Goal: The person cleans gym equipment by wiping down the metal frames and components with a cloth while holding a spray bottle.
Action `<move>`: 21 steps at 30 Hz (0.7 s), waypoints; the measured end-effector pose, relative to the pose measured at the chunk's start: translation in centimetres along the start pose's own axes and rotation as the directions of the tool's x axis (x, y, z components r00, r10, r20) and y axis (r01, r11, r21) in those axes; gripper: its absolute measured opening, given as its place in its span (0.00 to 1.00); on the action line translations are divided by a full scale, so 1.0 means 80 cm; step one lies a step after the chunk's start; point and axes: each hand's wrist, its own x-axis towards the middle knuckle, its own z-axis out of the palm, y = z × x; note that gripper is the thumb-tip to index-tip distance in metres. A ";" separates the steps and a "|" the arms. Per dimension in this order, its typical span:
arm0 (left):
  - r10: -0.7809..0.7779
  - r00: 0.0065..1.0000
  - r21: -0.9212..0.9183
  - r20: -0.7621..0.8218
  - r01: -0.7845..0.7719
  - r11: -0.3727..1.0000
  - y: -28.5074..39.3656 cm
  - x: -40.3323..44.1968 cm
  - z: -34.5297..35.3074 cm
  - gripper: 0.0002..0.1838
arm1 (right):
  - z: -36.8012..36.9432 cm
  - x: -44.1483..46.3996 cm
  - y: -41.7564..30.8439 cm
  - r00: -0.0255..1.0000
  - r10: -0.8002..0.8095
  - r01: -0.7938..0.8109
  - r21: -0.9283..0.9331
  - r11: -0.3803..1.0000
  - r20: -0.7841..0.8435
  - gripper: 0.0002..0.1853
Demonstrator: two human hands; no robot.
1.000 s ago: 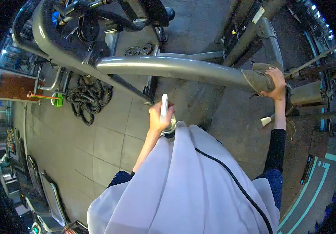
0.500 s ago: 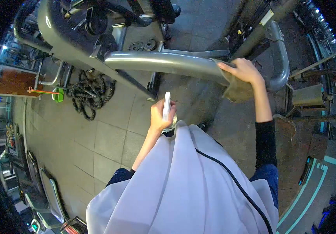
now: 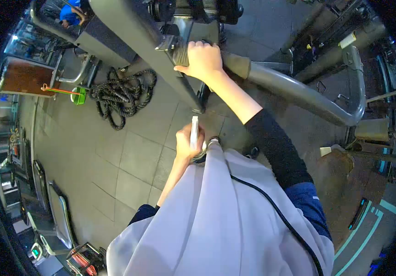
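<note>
My left hand (image 3: 188,143) is wrapped round a spray bottle whose white nozzle top (image 3: 194,126) points up, low in front of the white garment (image 3: 216,216). My right hand (image 3: 203,62) presses a grey-brown cloth (image 3: 237,64) on the thick grey metal bar (image 3: 290,87) of a gym machine, at the bar's left end by the upright frame (image 3: 136,32). The cloth lies round the bar and shows on both sides of my right hand, whose fingers curl over it.
Coiled black rope (image 3: 122,96) lies on the tiled floor at the left, near a green container (image 3: 79,95). A person in blue (image 3: 70,14) is at the upper left. A treadmill (image 3: 60,216) stands lower left.
My right hand has slid with the cloth from the bar's right end to its left end. The view has shifted, and my left hand still grips the bottle.
</note>
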 end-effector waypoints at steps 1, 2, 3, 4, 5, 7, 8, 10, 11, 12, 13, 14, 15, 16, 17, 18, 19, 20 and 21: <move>0.028 0.999 0.019 -0.018 -0.028 0.999 -0.006 0.001 -0.010 0.04 | 0.004 0.001 -0.006 1.000 0.002 -0.002 0.001 1.000 -0.001 0.38; 0.031 0.999 0.021 -0.016 -0.030 0.999 -0.013 0.002 -0.018 0.04 | 0.008 -0.002 -0.009 0.998 -0.024 0.020 -0.057 0.998 -0.056 0.38; 0.018 1.000 0.000 -0.016 -0.018 1.000 -0.020 0.004 -0.027 0.04 | 0.009 -0.007 -0.012 0.993 -0.050 0.037 -0.117 0.992 -0.109 0.39; 0.004 1.000 -0.023 -0.013 -0.004 1.000 -0.026 0.006 -0.033 0.04 | 0.009 -0.014 -0.011 0.989 -0.071 0.056 -0.112 0.992 -0.131 0.39; 0.005 1.000 -0.024 -0.006 -0.005 1.000 -0.032 0.009 -0.038 0.04 | 0.014 -0.017 -0.006 0.989 -0.064 0.049 -0.114 0.992 -0.130 0.39; 0.012 1.000 -0.033 -0.002 -0.012 0.999 -0.040 0.015 -0.047 0.05 | 0.020 -0.027 0.000 0.899 -0.245 0.180 -0.204 0.962 -0.362 0.39; 0.028 0.999 -0.041 0.016 -0.027 0.999 -0.043 0.018 -0.049 0.06 | 0.022 -0.033 0.003 0.927 -0.219 0.170 -0.180 0.969 -0.304 0.39; 0.030 0.998 -0.031 0.061 -0.028 0.999 -0.041 0.028 -0.052 0.06 | 0.028 -0.043 0.012 0.900 -0.263 0.175 -0.264 0.949 -0.347 0.40; 0.024 0.996 -0.016 0.088 -0.023 1.000 -0.039 0.033 -0.052 0.06 | 0.032 -0.050 0.018 0.866 -0.322 0.194 -0.338 0.921 -0.382 0.41; 0.031 0.994 -0.017 0.102 -0.030 0.999 -0.038 0.037 -0.051 0.06 | 0.032 -0.060 0.025 0.885 -0.337 0.189 -0.412 0.891 -0.321 0.37; 0.070 0.992 -0.031 0.106 -0.067 0.997 -0.037 0.041 -0.048 0.06 | 0.032 -0.069 0.036 0.889 -0.327 0.177 -0.417 0.892 -0.322 0.37; 0.109 0.988 -0.045 0.108 -0.104 0.994 -0.035 0.045 -0.045 0.06 | 0.031 -0.079 0.049 0.847 -0.410 0.206 -0.502 0.840 -0.337 0.32; 0.114 0.987 -0.047 0.117 -0.109 0.993 -0.030 0.049 -0.043 0.06 | 0.030 -0.090 0.062 0.800 -0.493 0.229 -0.584 0.778 -0.342 0.28; 0.123 0.983 -0.031 0.138 -0.120 0.992 -0.024 0.051 -0.042 0.06 | 0.033 -0.101 0.075 0.799 -0.497 0.210 -0.616 0.759 -0.340 0.28; 0.133 0.979 -0.015 0.156 -0.132 0.991 -0.019 0.053 -0.039 0.06 | 0.035 -0.114 0.090 0.797 -0.506 0.185 -0.665 0.724 -0.329 0.29; 0.109 0.982 -0.061 0.153 -0.101 0.993 -0.017 0.054 -0.034 0.06 | 0.035 -0.127 0.105 0.800 -0.517 0.172 -0.710 0.683 -0.304 0.29; 0.113 0.981 -0.062 0.155 -0.104 0.993 -0.013 0.054 -0.030 0.06 | 0.033 -0.139 0.121 0.803 -0.527 0.159 -0.752 0.640 -0.279 0.29; 0.112 0.981 -0.082 0.161 -0.100 0.992 -0.009 0.053 -0.027 0.06 | 0.032 -0.151 0.137 0.802 -0.527 0.156 -0.754 0.638 -0.280 0.29; 0.110 0.979 -0.103 0.169 -0.094 0.990 -0.007 0.052 -0.023 0.06 | 0.031 -0.164 0.153 0.806 -0.516 0.123 -0.770 0.626 -0.291 0.29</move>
